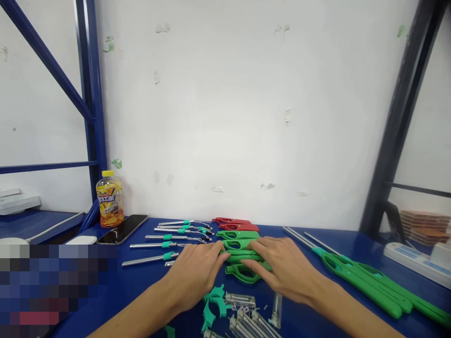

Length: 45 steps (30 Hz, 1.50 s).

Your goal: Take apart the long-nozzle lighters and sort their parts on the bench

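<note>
Several green plastic handle shells [243, 273] lie in a column at the middle of the blue table, with red shells [237, 226] behind them. My left hand [199, 267] is at the left ends of the green shells, its fingers bent and touching them. From the right, my right hand [282, 263] rests its fingers and thumb on the same shells, thumb apart from the fingers. Metal rods with teal clips [167, 244] lie left of the shells. Nearest me are teal curved pieces [214, 305] and clear lighter bodies [246, 321].
Assembled green lighters with long rods [366, 281] lie at the right. A drink bottle [110, 202] and a phone [123, 229] stand and lie at the back left. A power strip [417, 263] is far right, near stacked brown pieces [424, 227].
</note>
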Motion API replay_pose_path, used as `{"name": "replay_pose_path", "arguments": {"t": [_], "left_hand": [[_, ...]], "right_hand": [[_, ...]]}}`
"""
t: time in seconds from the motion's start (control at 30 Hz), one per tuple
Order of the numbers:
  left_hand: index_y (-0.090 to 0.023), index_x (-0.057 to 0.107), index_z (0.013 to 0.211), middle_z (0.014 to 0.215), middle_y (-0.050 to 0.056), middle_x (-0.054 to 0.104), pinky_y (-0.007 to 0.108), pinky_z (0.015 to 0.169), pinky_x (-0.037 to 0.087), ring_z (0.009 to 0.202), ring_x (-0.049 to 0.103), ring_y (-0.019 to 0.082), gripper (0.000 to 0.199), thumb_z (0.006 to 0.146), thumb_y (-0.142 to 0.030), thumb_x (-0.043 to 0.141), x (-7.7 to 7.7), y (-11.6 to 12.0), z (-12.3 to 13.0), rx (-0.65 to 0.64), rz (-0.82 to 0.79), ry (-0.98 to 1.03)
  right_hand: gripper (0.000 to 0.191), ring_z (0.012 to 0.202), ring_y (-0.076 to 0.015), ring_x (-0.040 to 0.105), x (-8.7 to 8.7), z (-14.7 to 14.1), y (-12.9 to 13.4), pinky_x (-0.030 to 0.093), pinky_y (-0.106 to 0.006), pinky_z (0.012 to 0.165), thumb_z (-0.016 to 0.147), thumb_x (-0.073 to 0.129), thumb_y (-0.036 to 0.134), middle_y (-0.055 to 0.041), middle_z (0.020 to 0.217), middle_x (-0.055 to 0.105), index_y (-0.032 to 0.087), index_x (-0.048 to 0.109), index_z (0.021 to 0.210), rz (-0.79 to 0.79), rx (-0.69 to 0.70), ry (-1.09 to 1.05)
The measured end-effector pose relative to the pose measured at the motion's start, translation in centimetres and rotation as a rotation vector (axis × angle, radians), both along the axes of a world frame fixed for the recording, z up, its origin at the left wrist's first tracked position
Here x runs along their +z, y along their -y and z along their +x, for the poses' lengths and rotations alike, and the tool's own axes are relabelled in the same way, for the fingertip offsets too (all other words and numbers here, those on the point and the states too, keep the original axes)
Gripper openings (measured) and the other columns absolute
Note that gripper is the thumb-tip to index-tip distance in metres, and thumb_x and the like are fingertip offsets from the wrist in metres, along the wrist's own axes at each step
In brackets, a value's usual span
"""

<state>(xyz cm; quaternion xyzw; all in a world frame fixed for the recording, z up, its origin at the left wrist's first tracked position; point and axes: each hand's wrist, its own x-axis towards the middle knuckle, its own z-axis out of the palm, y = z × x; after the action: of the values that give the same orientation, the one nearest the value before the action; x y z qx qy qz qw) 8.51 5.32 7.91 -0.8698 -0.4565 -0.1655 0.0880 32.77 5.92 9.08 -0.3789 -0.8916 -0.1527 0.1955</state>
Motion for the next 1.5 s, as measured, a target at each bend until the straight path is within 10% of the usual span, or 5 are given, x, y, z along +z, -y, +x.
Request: {"name": "replay_pose_path", "arguments": {"t": [1.5], "left_hand": [[-0.022, 0.05, 0.101, 0.085, 0.002, 0.069, 0.034, 0.061, 0.038, 0.078, 0.069, 0.026, 0.03, 0.109, -0.037, 0.025, 0.6, 0.2, 0.2, 0.024, -0.013, 0.003]], "right_hand": [[0.044, 0.071, -0.0202, 0.058, -0.1, -0.4, 0.4, 0.03, -0.032, 0.061, 0.107, 0.028, 0.049, -0.0026, 0.08, 0.063, 0.022, 0.056, 0.087, 0.046, -0.106, -0.101]]}}
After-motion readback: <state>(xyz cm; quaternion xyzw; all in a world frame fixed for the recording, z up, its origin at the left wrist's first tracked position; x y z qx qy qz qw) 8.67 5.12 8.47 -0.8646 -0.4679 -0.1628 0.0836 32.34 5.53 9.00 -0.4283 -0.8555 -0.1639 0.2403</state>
